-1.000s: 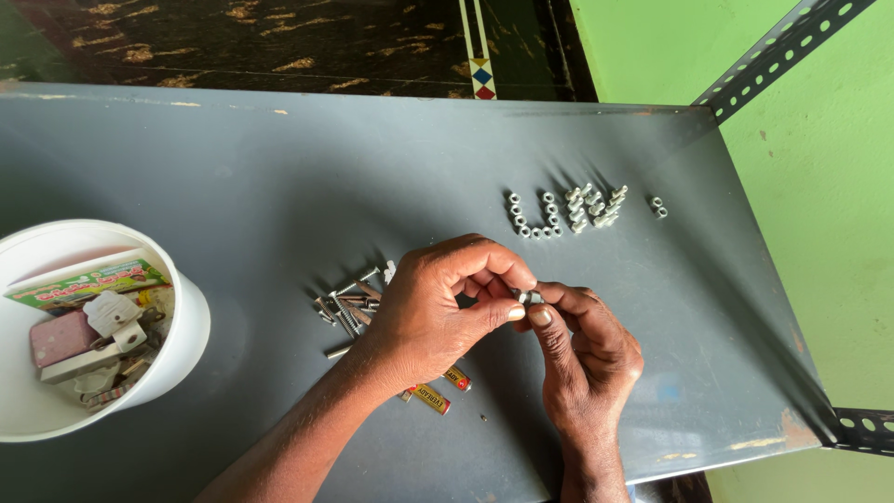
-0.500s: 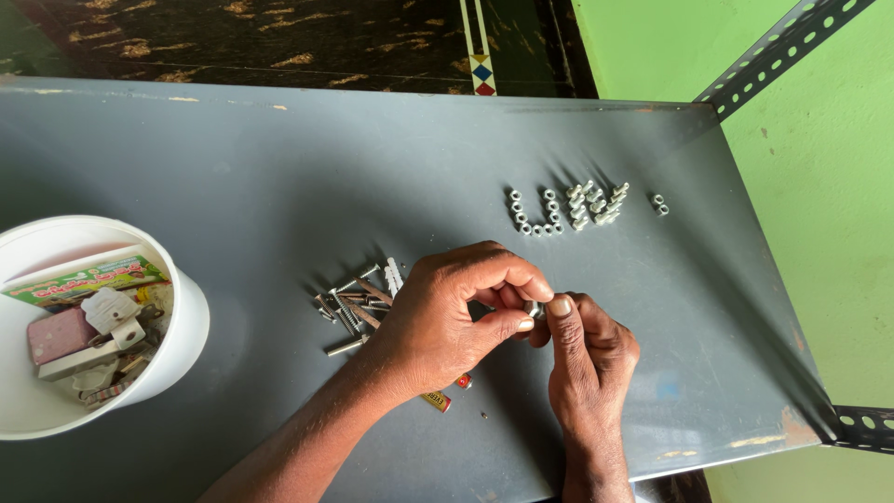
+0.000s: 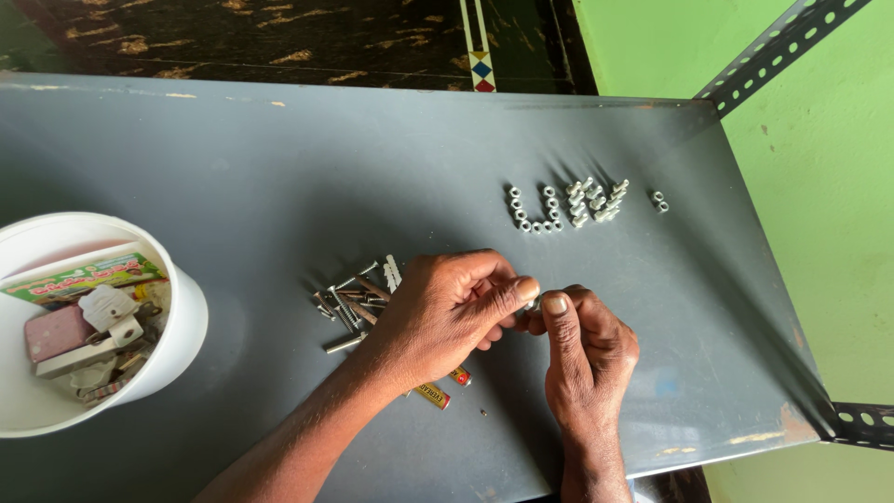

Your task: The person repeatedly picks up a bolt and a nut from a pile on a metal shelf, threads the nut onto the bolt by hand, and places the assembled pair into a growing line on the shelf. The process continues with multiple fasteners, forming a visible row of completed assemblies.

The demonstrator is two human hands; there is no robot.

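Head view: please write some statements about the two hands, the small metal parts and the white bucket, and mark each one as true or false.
1. Both hands meet over the grey shelf panel, the left hand and the right hand pinching one small metal piece between their fingers. True.
2. The white bucket stands at the right edge of the panel. False: it stands at the left edge.
3. A group of small silver fasteners lies lined up beyond the hands. True.
4. The loose pile of screws lies inside the bucket. False: it lies on the panel, beside the left hand.
5. The bucket is empty. False: it holds mixed small items.
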